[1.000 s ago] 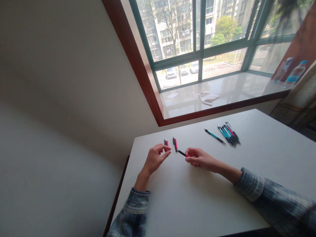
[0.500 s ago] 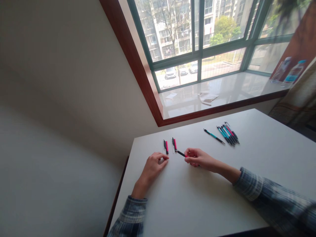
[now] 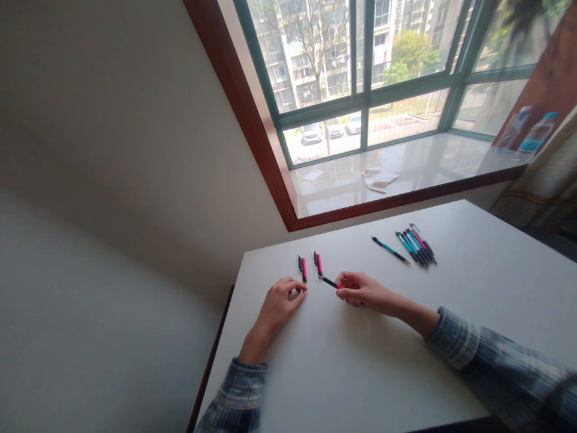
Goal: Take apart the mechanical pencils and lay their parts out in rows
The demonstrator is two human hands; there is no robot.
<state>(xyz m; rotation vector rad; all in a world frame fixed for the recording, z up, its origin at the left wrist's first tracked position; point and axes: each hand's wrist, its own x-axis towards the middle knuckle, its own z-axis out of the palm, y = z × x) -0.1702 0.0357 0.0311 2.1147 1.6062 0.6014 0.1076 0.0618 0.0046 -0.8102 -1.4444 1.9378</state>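
Note:
My right hand [image 3: 360, 290] is closed round a pink-and-black pen [image 3: 330, 282], its black grip end pointing left. The pen's tip is close to a set of pen parts: a pink barrel [image 3: 320, 264], a short black piece [image 3: 315, 258] and a thin pale stick. Left of these lies a similar set with another pink barrel [image 3: 304, 270] and a black piece [image 3: 300, 263]. Just below that set rests my left hand [image 3: 282, 304], thumb and forefinger pinched together. Something small and pale may be at its fingertips, too small to name.
A teal-and-black pen [image 3: 390, 249] lies alone on the white table [image 3: 351, 367]. Right of it is a row of several teal, pink and black pens [image 3: 415, 246]. Behind the table, a window sill holds a cloth [image 3: 379, 180] and plastic bottles [image 3: 536, 137]. A wall rises at left.

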